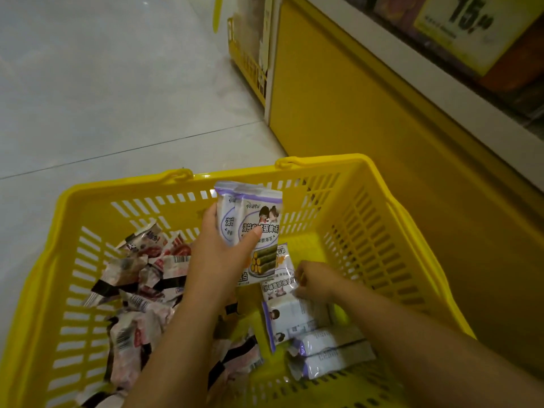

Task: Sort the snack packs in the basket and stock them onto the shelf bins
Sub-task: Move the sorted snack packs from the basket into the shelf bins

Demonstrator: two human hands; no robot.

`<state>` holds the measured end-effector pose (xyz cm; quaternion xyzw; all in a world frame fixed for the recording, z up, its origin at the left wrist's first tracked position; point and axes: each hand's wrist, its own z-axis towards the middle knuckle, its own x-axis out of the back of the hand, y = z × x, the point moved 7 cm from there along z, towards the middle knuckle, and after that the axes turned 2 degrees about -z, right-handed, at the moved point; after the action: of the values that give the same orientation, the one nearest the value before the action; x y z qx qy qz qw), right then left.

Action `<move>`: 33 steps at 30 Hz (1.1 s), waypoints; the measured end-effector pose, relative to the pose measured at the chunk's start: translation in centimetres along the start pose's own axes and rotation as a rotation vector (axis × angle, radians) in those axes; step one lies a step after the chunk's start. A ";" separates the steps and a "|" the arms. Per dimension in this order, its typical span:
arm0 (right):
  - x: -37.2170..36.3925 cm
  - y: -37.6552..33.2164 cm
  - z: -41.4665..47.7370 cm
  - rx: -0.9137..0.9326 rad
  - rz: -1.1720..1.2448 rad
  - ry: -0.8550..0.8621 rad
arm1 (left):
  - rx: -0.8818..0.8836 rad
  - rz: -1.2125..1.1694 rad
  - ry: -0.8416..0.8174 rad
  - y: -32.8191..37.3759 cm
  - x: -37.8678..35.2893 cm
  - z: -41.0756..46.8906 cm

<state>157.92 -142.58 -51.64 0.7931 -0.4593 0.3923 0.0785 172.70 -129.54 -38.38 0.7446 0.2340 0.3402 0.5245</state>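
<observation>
Left hand (219, 254) grips a small stack of snack packs (256, 219), thumb across the printed front and fingers behind, holding the stack upright above the middle of the yellow basket (117, 184). These packs are white with purple edges and show two cartoon figures and rolled snacks on a plate. Just right of it and lower, the right hand (313, 279) reaches down into the basket with its fingers curled onto the right edge of a lying pack (278, 285) of the same white-and-purple kind, which rests on the basket floor with its print upside down to the camera. Nearer, in the right part of the basket, more matching packs (323, 343) lie side by side, some on edge. A loose heap of small wrappers (138, 290) in pink, white and black, several showing barcodes, fills the left part of the basket. Both forearms come in from the near edge. Two folded handles (176, 173) lie on the far rim. The basket stands on a pale tiled floor (103, 83), close beside the yellow shelf base (368, 128) on the right. Above that base, at far right, a yellow price sign (465, 22) reads 15. Far off, at the end of the shelf, sits a second yellow basket (247, 63).
</observation>
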 end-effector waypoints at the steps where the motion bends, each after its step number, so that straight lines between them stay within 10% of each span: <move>1: -0.2 -0.2 -0.2 -0.008 0.040 0.017 | 0.003 0.002 0.011 -0.1 0.2 -0.2; 17: -2.6 -1.8 0.6 -0.266 0.189 0.093 | -0.072 0.044 0.038 -0.8 0.9 0.5; 33: 6.1 -2.0 -4.9 0.094 0.048 0.231 | -0.121 0.014 0.023 1.0 0.5 -0.6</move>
<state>158.44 -143.20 -43.62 0.7343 -0.4472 0.5037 0.0842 172.57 -129.21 -37.23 0.7092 0.2137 0.3661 0.5633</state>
